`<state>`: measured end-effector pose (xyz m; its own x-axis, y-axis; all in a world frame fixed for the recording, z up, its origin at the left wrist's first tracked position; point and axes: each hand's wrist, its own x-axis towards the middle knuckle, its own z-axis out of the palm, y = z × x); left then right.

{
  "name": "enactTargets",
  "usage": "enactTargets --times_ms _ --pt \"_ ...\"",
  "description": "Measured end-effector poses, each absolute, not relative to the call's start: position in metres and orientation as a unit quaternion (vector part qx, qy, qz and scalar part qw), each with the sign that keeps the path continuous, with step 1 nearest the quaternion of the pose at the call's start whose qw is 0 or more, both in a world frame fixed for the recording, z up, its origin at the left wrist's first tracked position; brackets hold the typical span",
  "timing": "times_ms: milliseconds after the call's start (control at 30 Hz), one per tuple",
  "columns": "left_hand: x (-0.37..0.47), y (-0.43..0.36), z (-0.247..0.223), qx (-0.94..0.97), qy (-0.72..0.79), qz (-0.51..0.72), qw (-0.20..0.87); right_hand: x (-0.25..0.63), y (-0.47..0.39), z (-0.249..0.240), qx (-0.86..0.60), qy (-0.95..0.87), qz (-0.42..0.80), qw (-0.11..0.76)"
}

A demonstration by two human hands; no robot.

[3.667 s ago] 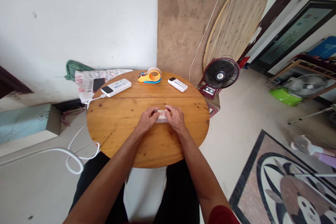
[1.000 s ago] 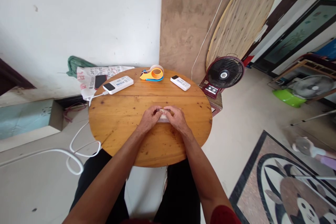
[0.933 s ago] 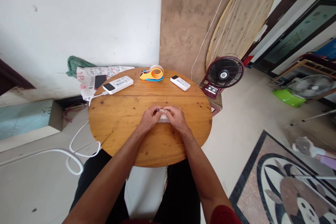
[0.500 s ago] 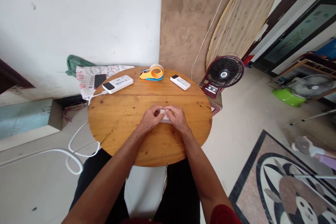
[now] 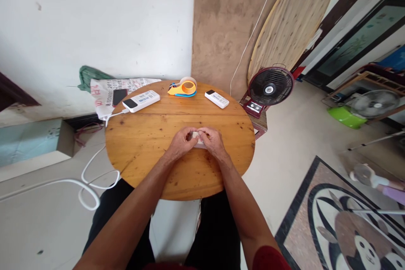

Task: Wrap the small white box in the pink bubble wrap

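Both of my hands meet over a small white object point(image 5: 199, 145) on the round wooden table point(image 5: 142, 135). My left hand point(image 5: 182, 141) has its fingers closed around the object's left side, and my right hand point(image 5: 213, 140) grips its right side. The two thumbs nearly touch on top of it. My fingers hide most of the object, so its details cannot be made out.
Farther back on the table are a white power bank point(image 5: 142, 101) with a cable, an orange tape dispenser point(image 5: 183, 87) and a second white device point(image 5: 217, 99). A black phone point(image 5: 119, 96) lies at the left edge. A fan point(image 5: 268, 88) stands right.
The whole view has shifted very slightly. My hands keep the same grip on the white object.
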<state>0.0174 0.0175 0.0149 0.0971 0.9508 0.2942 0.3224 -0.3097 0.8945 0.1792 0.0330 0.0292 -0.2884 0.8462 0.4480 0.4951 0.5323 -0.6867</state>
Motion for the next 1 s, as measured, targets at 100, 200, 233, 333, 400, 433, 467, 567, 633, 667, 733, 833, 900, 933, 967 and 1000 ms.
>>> enactTargets --times_ms 100,200,233,333,400,433,467,567,633,667,733,833,900,933,967,1000 --pt "0.0173 0.0176 0.0146 0.657 0.480 0.468 0.344 0.1792 0.0330 0.0295 -0.441 -0.769 0.222 0.406" --pt "0.0179 0.0171 0.0143 0.646 0.482 0.468 0.363 0.1793 0.0327 0.0300 -0.448 -0.764 0.228 0.404" --pt "0.0182 0.0169 0.0143 0.643 0.482 0.467 0.368 0.1794 0.0326 0.0302 -0.449 -0.763 0.230 0.403" --pt "0.0194 0.0168 0.0144 0.641 0.479 0.471 0.372 0.1797 0.0325 0.0302 -0.453 -0.760 0.232 0.405" --pt "0.0202 0.0170 0.0147 0.644 0.478 0.476 0.361 0.1799 0.0327 0.0298 -0.452 -0.759 0.233 0.406" --pt "0.0204 0.0172 0.0148 0.646 0.478 0.478 0.355 0.1800 0.0329 0.0296 -0.451 -0.759 0.234 0.407" --pt "0.0206 0.0173 0.0150 0.648 0.479 0.478 0.350 0.1800 0.0331 0.0294 -0.451 -0.759 0.235 0.407" --pt "0.0201 0.0172 0.0154 0.650 0.482 0.473 0.349 0.1800 0.0335 0.0292 -0.450 -0.758 0.240 0.407" --pt "0.0190 0.0169 0.0155 0.647 0.487 0.468 0.354 0.1800 0.0335 0.0291 -0.449 -0.757 0.246 0.405" --pt "0.0184 0.0167 0.0156 0.646 0.491 0.464 0.354 0.1801 0.0334 0.0290 -0.451 -0.756 0.249 0.405" --pt "0.0172 0.0164 0.0158 0.649 0.499 0.456 0.350 0.1803 0.0331 0.0287 -0.457 -0.751 0.255 0.404" --pt "0.0167 0.0163 0.0159 0.659 0.501 0.443 0.343 0.1806 0.0327 0.0281 -0.462 -0.742 0.262 0.409" --pt "0.0174 0.0165 0.0156 0.663 0.494 0.444 0.347 0.1806 0.0328 0.0278 -0.461 -0.736 0.264 0.419" --pt "0.0178 0.0166 0.0152 0.663 0.488 0.447 0.350 0.1805 0.0331 0.0276 -0.461 -0.733 0.265 0.424" --pt "0.0183 0.0168 0.0147 0.663 0.482 0.451 0.354 0.1804 0.0334 0.0273 -0.461 -0.730 0.265 0.429" --pt "0.0188 0.0170 0.0143 0.663 0.475 0.454 0.358 0.1803 0.0338 0.0271 -0.462 -0.727 0.264 0.433"
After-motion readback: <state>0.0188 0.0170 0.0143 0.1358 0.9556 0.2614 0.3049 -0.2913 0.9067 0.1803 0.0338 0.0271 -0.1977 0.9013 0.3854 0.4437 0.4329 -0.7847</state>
